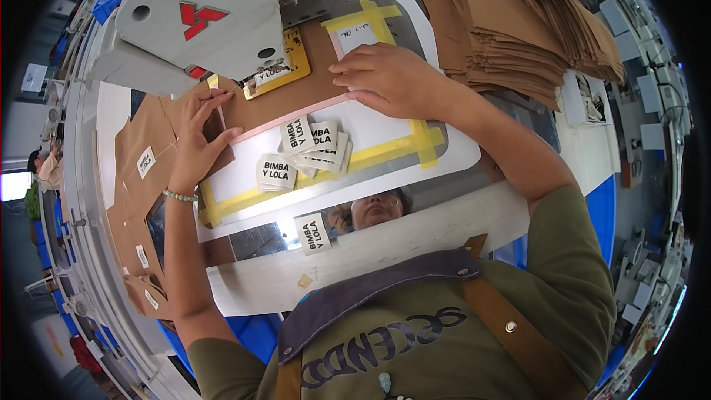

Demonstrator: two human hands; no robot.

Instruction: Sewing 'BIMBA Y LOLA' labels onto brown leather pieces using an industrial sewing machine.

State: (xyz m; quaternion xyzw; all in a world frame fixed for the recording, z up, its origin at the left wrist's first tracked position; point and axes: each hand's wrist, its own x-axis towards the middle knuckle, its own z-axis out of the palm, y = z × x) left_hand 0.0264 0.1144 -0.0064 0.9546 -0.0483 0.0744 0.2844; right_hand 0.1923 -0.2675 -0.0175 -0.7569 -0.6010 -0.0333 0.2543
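Note:
A brown fabric piece [259, 107] lies under the head of a white sewing machine [200, 15], along a pink edge strip on a taped template. My left hand [198, 137] rests at the piece's left end, thumb and fingers apart. My right hand [396, 81] lies over its right end with fingers stretched out, beside a yellow-taped paper [354, 35]. Under the machine head, a yellow metal frame [300, 67] surrounds a white printed label [272, 74] on the fabric. Nearer me, several loose white labels [278, 170] form an overlapping pile on the template.
Stacks of brown fabric pieces [496, 37] stand at the far right, beside a small white box [586, 100]. Brown pieces with labels [141, 207] hang at the left. One label [312, 234] lies on a shiny metal strip near the table's front edge [385, 252].

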